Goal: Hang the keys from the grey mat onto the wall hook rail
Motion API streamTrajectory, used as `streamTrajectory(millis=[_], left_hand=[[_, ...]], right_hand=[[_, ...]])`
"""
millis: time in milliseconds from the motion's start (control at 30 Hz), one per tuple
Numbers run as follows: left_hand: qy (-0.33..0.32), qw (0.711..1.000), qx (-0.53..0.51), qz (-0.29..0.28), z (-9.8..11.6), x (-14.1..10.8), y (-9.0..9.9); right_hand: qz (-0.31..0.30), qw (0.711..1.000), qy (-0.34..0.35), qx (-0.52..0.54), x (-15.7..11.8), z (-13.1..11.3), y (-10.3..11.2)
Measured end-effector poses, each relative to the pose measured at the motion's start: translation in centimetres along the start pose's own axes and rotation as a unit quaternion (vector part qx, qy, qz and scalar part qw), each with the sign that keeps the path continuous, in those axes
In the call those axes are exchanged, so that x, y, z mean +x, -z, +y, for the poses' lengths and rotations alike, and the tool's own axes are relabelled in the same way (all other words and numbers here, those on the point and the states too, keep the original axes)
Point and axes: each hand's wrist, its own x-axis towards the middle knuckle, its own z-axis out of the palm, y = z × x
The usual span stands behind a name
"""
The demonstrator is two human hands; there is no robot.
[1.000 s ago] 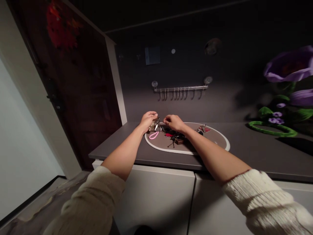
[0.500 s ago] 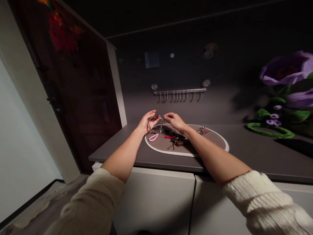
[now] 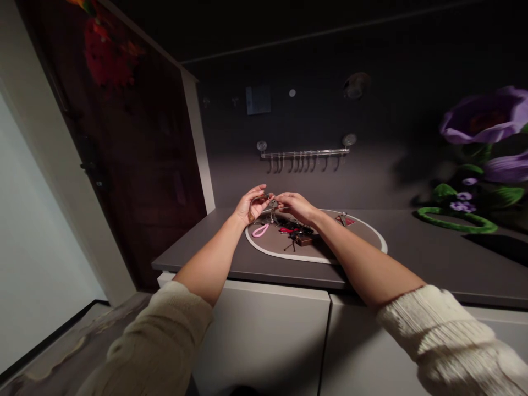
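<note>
Above the left part of an oval mat [image 3: 317, 259] with a white rim, my two hands are close together. My left hand [image 3: 249, 206] holds a brown strap keychain, its loop around the fingers and its metal ring pinched near the thumb. My right hand [image 3: 297, 206] has its fingers closed at the keys [image 3: 273, 204] hanging from that ring. On the mat under them lie a pink loop [image 3: 260, 231], a red item [image 3: 285, 231], a dark tangle of small things and a brown block [image 3: 304, 241].
A clear rail with several hooks [image 3: 305, 154] is fixed to the dark wall. A small red item [image 3: 348, 220] lies at the mat's right. Purple flowers [image 3: 482, 118] with a green ring base [image 3: 456, 221] stand on the counter [image 3: 412, 264]. A dark door [image 3: 140, 165] is left.
The keys between my hands have shifted slightly and hang more visibly beside my right fingertips. Both hands stay close together; the view has moved a little.
</note>
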Motion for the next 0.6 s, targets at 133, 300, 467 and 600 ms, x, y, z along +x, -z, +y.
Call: streamTrajectory(millis=[133, 300, 467, 600], left_hand=[[-0.001, 1.0, 0.017, 0.002, 0.0, 0.0, 0.1], [-0.002, 0.998, 0.058, 0.005, -0.1, 0.1, 0.2], [-0.003, 0.99, 0.144, 0.011, -0.3, 0.3, 0.2], [-0.042, 0.972, 0.231, 0.007, -0.7, 0.4, 0.4]], right_hand=[[0.013, 0.999, -0.002, 0.029, -0.3, -0.3, -0.2], [0.033, 0.999, 0.004, 0.037, -0.3, -0.5, 0.0], [0.041, 0.998, 0.023, 0.037, 0.1, -0.4, 0.7], [0.031, 0.998, 0.058, 0.002, 0.6, -0.1, 1.3]])
